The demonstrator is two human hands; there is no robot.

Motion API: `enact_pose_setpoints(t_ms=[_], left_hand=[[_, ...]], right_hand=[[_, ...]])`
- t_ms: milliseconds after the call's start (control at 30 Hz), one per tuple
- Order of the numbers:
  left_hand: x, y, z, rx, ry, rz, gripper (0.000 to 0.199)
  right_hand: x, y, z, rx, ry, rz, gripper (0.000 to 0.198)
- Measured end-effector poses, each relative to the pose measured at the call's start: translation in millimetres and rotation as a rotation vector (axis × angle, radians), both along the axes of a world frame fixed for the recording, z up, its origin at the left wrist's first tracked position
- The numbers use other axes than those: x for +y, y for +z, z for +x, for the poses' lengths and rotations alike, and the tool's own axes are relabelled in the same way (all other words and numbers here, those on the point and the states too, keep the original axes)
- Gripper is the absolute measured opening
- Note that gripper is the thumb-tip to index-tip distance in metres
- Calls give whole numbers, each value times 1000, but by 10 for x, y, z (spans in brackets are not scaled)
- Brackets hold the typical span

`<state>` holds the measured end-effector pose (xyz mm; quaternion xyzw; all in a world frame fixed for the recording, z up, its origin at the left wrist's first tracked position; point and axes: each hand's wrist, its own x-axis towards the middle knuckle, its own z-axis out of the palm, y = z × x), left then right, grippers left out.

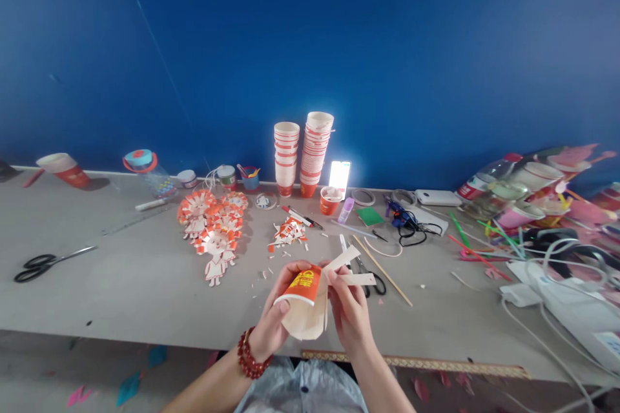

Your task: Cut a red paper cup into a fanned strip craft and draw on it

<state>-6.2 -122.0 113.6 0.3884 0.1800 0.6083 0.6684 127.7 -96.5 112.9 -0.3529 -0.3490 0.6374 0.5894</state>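
A red and white paper cup (304, 284), its side cut into strips, is held near the table's front edge. My left hand (275, 313) wraps around the printed red side, thumb by the rim. With closed fingers, my right hand (349, 306) pinches the cut strips on the other side. Two pale strips (356, 279) stick out to the right past those fingers. Black-handled scissors (378, 282) lie partly hidden behind my right hand. Beyond the cup sits a pile of red and white paper scraps (289, 232). Several fringed orange paper figures (216, 245) lie to the left.
Two tall stacks of paper cups (287, 158) stand at the back by a lit phone (340, 179). Another pair of scissors (41, 266) rests far left. A wooden stick (385, 272), a blue glue gun (401, 213), cables and a cluttered heap of cups and bottles occupy the right.
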Motion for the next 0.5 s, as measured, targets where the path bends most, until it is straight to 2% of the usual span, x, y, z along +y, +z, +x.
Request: enact_pose_setpoints(t_ms=[200,500], left_hand=[[-7,42,10,-17,10,-10,61],[-9,62,-10,-16,-16,-58,64]], right_hand=[[33,-3,64,-102,-18,48,21],[45,-17,54,18,-32,-106,27]])
